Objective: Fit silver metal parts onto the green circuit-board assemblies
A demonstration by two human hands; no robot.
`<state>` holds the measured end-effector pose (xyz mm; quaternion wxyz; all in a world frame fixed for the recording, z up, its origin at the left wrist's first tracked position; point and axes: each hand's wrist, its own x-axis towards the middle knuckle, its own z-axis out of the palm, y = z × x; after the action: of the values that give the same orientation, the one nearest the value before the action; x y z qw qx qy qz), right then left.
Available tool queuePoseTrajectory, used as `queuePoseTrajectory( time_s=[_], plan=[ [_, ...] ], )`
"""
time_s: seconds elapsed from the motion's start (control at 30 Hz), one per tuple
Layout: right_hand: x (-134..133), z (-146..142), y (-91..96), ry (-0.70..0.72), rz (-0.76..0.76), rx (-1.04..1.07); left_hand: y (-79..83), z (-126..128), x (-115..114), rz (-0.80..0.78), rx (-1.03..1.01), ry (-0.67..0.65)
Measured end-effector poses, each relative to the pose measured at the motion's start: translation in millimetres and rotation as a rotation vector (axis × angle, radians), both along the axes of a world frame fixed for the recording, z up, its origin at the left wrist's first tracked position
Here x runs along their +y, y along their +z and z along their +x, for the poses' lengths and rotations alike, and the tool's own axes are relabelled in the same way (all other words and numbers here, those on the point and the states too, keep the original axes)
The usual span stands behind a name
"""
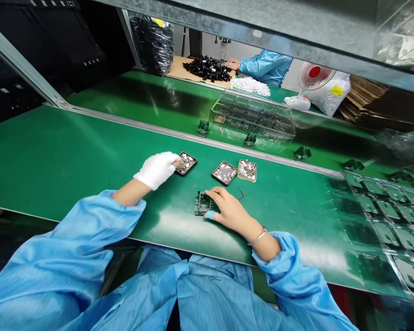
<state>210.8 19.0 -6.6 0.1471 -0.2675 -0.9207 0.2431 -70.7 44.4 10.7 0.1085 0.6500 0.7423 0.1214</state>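
My left hand (157,170) wears a white glove with bare fingertips. Its fingers are pinched together at the left side of a black square tray (188,162) full of small shiny metal parts; whatever is between them is too small to make out. My right hand (230,209), with blue tape round the thumb, grips a green circuit board (202,203) by its right side, low over the bench. A second black tray of small metal parts (224,173) and a lighter, yellowish-edged tray (247,170) stand beyond the right hand. A thin red wire (241,194) shows just behind it.
Along the metal rail (152,131) sit several green board assemblies (250,140) and a clear plastic divided box (251,119). Clear trays of boards (393,220) fill the right side. Across the bench are a co-worker's sleeve (265,66), black parts (207,69) and a fan (313,76). A metal shelf (262,39) hangs overhead.
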Motion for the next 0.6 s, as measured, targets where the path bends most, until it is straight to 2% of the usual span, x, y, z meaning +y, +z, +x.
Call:
queuePoseTrajectory(
  time_s=[0.03,0.1,0.23,0.37,0.6],
  plan=[
    [0,-1,-0.2,0.006,0.019,-0.016,0.0,-3,11,-0.022,0.169,-0.028],
    [0,0,0.3,0.006,0.04,0.001,-3.1,-5,31,-0.083,0.336,-0.129],
    [1,7,-1.1,-0.007,0.03,0.065,-13.4,2,49,-0.105,0.336,-0.212],
    [2,11,-4.6,-0.013,0.035,0.072,-18.2,3,47,-0.126,0.338,-0.162],
    [4,15,-6.1,-0.026,0.05,0.109,-11.7,-12,36,-0.088,0.285,-0.085]
  ],
)
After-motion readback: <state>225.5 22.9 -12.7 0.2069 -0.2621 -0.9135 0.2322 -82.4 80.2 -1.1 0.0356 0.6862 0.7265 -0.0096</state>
